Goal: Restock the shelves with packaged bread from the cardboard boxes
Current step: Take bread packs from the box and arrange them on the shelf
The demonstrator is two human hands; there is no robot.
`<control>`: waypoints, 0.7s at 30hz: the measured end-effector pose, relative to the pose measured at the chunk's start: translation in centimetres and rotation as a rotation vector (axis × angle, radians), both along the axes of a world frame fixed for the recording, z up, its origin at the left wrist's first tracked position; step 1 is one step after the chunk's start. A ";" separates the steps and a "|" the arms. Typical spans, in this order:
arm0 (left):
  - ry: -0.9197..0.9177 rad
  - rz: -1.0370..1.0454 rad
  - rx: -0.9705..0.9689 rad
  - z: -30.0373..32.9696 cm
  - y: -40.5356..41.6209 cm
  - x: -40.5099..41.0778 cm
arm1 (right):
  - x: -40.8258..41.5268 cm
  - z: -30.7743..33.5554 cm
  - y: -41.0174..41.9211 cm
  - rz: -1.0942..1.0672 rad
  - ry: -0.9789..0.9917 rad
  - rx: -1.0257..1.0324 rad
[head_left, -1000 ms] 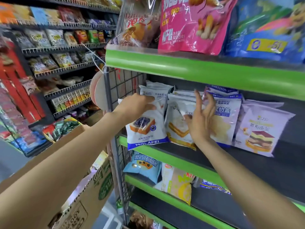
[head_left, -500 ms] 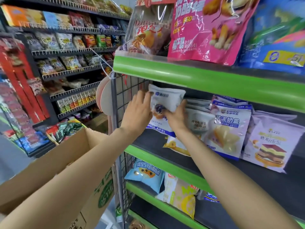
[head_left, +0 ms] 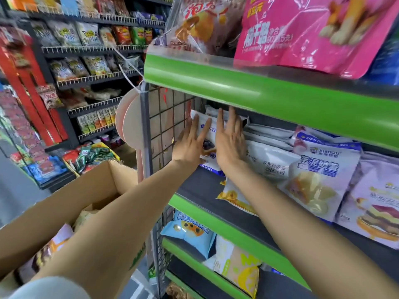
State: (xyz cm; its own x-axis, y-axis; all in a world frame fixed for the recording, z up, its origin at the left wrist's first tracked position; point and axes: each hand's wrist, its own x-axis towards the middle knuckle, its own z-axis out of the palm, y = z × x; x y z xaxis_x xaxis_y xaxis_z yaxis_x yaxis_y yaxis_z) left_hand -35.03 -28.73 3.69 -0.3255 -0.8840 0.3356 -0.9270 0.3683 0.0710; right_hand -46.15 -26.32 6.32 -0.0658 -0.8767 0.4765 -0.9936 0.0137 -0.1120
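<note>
Both hands have shifted up the front of the white bread packet [head_left: 207, 134] since half a second ago, when the right hand's fingers were curled at its lower right side; now they lie flat. That packet stands upright at the far left end of the dark middle shelf [head_left: 205, 186], hard against the wire grid side panel [head_left: 166, 126], its long axis near vertical, its printed face turned out toward the aisle and its top edge leaning slightly back under the green shelf edge [head_left: 259, 91] above. On its left part rests the left hand [head_left: 190, 145], fingers straight and a little spread, pressing rather than gripping. Over its right part lies the right hand [head_left: 230, 143], fingers likewise straight and pointing up, palm against the wrapper, nothing held in either. Just to the right, more bread packets lean in a row, among them a white and blue packet [head_left: 323, 169] and a lilac packet [head_left: 375, 203]. Below the left forearm sits an open cardboard box [head_left: 90, 186] with packets inside.
</note>
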 end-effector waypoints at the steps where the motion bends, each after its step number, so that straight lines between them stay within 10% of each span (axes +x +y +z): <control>1: -0.005 0.000 -0.001 -0.3 -0.4 0.0 | -0.2 0.1 -0.4 -0.012 0.074 0.033; 10: -0.087 -0.017 0.108 0.3 -0.9 0.0 | -0.2 0.8 -1.0 -0.080 0.264 0.207; 21: 0.028 -0.092 0.148 0.4 9.4 9.5 | 6.8 -1.4 9.2 0.265 -0.311 0.071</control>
State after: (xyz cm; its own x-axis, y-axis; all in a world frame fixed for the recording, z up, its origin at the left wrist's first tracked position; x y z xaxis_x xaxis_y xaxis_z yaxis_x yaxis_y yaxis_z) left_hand -25.51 -19.36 4.06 -0.3997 -0.8912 0.2146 -0.8867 0.4353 0.1561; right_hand -39.36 -17.16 4.97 0.0357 -0.9128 0.4068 -0.8826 -0.2197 -0.4156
